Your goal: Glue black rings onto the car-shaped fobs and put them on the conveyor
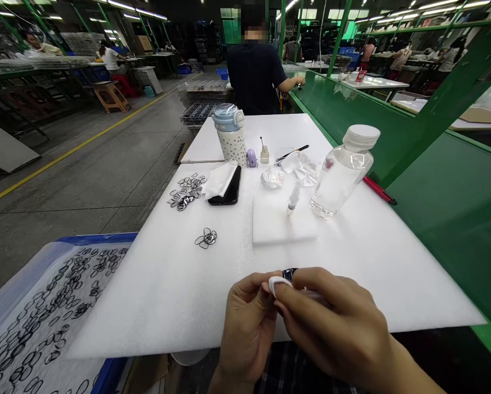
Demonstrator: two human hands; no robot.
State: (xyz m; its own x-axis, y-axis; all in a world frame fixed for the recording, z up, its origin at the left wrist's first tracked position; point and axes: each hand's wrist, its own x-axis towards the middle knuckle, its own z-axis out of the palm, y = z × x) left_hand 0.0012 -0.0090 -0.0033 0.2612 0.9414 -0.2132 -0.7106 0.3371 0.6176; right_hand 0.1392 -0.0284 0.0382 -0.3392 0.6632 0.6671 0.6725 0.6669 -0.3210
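Near the front edge of the white foam-covered table [180, 295], my left hand [249, 323] pinches a small black ring-like piece [288, 274] between thumb and fingers. My right hand [335, 317] meets it there, its fingers closed on a white cloth [279, 282] pressed against the black piece. The fingers hide most of both. Beyond my hands lies a white foam block [284, 224] with a small clear tube [293, 200] standing on it. Left of the block is a small pile of black rings [206, 238], and a larger pile [187, 191] lies farther back.
A clear bottle [339, 175] stands right of the block. Behind are a dotted cup [232, 143], a phone [232, 191] under white cloth, crumpled tissue [272, 177] and a small jar [264, 155]. A blue-edged tray [114, 238] of rings sits lower left. A person sits ahead.
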